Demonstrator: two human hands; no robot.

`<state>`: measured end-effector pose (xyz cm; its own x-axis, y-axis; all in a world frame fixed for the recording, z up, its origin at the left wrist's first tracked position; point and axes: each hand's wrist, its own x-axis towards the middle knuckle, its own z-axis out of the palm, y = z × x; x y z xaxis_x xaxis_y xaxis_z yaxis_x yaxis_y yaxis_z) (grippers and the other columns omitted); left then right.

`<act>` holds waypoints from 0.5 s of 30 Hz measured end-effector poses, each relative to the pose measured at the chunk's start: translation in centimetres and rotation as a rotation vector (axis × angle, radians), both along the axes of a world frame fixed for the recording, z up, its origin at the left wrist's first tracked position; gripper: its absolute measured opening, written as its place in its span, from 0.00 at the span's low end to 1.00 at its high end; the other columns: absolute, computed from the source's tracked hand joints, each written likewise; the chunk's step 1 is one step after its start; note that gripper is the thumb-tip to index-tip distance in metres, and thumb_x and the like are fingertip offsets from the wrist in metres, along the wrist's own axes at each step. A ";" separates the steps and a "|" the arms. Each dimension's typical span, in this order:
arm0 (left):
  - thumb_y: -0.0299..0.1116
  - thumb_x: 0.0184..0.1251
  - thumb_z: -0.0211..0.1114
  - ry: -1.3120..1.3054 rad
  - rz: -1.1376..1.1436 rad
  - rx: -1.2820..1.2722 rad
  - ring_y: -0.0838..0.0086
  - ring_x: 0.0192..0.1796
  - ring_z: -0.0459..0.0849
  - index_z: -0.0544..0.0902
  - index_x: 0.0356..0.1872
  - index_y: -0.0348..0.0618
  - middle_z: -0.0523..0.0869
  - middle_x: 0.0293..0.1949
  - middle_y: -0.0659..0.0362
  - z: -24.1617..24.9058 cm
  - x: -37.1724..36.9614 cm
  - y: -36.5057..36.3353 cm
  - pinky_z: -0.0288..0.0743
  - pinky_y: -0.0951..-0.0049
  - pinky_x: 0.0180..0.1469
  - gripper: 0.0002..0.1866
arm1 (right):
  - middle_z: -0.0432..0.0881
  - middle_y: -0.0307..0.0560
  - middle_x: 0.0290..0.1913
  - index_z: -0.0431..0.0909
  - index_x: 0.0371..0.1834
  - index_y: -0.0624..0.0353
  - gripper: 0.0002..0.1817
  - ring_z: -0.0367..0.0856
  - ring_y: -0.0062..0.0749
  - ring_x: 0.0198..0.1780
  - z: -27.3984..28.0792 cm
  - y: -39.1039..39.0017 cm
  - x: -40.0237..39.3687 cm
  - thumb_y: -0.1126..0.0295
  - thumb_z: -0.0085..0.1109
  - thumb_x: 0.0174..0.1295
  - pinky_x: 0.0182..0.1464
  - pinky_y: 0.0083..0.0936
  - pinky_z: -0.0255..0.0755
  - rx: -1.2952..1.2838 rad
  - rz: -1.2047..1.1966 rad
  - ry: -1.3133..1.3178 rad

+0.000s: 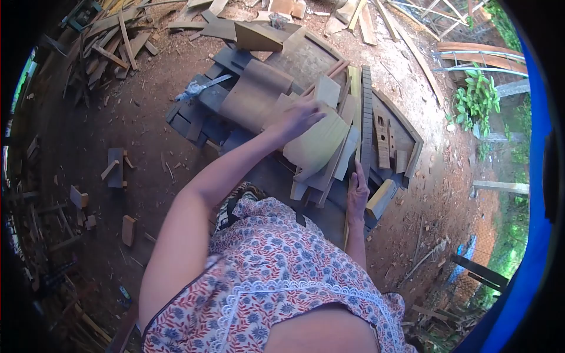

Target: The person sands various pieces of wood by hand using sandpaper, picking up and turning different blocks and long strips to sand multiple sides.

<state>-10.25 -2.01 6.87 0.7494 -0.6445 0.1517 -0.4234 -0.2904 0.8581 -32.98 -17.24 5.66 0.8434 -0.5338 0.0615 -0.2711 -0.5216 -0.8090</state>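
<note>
My left hand (301,117) is over a pale, curved wooden board (318,144), with its fingers curled together. Just beyond the fingertips lies a light wooden block (327,91); what the fingers hold, if anything, is hidden. Lower and to the right, my right hand (356,194) grips a thin wooden strip (355,79) near its close end, index finger stretched forward along it. A long dark, notched piece of wood (366,112) runs beside that hand. Close to its wrist sits a small wooden block (381,199).
A curved brown panel (256,94) and a clamp-like metal tool (200,88) lie on the left of the dark worktable (235,138). A framed panel (400,126) with slotted pieces is at right. Scrap wood (115,50) is heaped at upper left; offcuts litter the dirt floor.
</note>
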 end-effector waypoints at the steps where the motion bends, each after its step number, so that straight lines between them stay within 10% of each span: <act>1: 0.41 0.64 0.60 0.046 0.040 0.030 0.59 0.32 0.79 0.78 0.34 0.35 0.79 0.31 0.48 -0.7 -1.9 2.5 0.72 0.65 0.38 0.15 | 0.74 0.49 0.61 0.68 0.64 0.52 0.19 0.70 0.38 0.63 0.0 -0.1 0.4 0.68 0.46 0.70 0.61 0.29 0.66 -0.008 0.042 -0.070; 7: 0.53 0.69 0.52 0.974 0.038 0.249 0.73 0.30 0.78 0.74 0.33 0.37 0.79 0.28 0.58 -8.5 -13.0 7.9 0.75 0.70 0.35 0.24 | 0.72 0.49 0.62 0.70 0.62 0.54 0.24 0.73 0.44 0.60 -1.1 1.4 3.4 0.79 0.54 0.60 0.60 0.32 0.69 -0.110 0.415 -0.100; 12: 0.50 0.70 0.51 0.763 -0.135 0.231 0.72 0.35 0.83 0.80 0.36 0.35 0.85 0.29 0.55 -8.5 -12.8 4.7 0.75 0.71 0.39 0.24 | 0.70 0.46 0.64 0.71 0.61 0.48 0.30 0.65 0.43 0.67 -3.9 0.0 3.8 0.77 0.58 0.51 0.68 0.42 0.55 -0.549 0.812 0.039; 15: 0.49 0.71 0.50 0.743 -0.084 0.238 0.72 0.34 0.84 0.81 0.34 0.36 0.86 0.27 0.56 -9.4 -12.8 5.3 0.75 0.72 0.41 0.23 | 0.74 0.45 0.59 0.72 0.58 0.51 0.29 0.70 0.42 0.62 -5.3 -3.6 6.6 0.79 0.57 0.48 0.62 0.40 0.63 -0.712 0.828 -0.139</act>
<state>-23.06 3.28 -2.58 0.5476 -0.6556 -0.5199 0.2085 -0.4949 0.8436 -26.36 -20.85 0.34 0.8860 0.3888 0.2526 0.4476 -0.8592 -0.2477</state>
